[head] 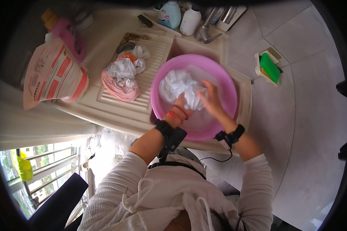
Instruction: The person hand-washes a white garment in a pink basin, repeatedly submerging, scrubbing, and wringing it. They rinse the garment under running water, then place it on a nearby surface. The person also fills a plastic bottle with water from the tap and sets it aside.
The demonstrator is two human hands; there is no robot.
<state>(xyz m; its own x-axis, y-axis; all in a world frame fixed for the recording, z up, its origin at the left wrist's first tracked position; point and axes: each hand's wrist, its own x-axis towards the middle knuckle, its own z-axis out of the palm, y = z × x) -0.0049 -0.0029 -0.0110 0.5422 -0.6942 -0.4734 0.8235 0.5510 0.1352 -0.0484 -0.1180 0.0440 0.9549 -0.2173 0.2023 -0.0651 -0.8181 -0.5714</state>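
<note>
A pink plastic basin [232,95] sits in the laundry sink, with cloudy water and a bunched wet white cloth [179,83] inside. My left hand [184,104] is at the cloth's lower edge, its fingers largely hidden by the fabric, so its grip cannot be made out. Blurred by motion, my right hand [210,96] is at the cloth's right side with fingers spread and curved. Left of the basin, a twisted heap of pink and white wet cloth [121,89] with an orange patch lies on the ribbed washboard [154,72].
Behind the basin stand a metal faucet [204,33], a white bottle [190,21] and a light blue bottle [169,16]. A brush [145,20] lies at the back. A detergent pouch [57,75] stands at left. A soap holder with a green sponge [269,68] is on the right wall.
</note>
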